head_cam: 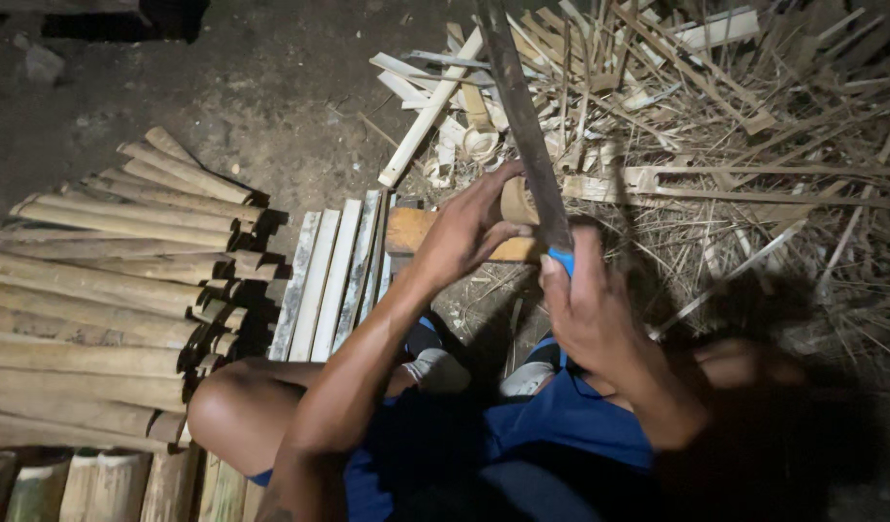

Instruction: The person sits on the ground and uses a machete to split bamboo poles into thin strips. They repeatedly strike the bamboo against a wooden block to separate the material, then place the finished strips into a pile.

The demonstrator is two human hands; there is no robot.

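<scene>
1. My left hand (pixel 469 227) is wrapped around a short bamboo piece (pixel 516 201) standing on a wooden block (pixel 416 230).
2. My right hand (pixel 585 309) is clenched on the blue handle of a long blade (pixel 524 116) resting against the bamboo.
3. I judge the bamboo light, stiff, smooth; best held round its sides.
4. No containers: only stacked bamboo poles (pixel 97 290) and loose bamboo offcuts (pixel 735 145).

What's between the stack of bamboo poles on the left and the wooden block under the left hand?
Head view: a row of flat split bamboo slats lies between the bamboo poles and the wooden block.
</scene>
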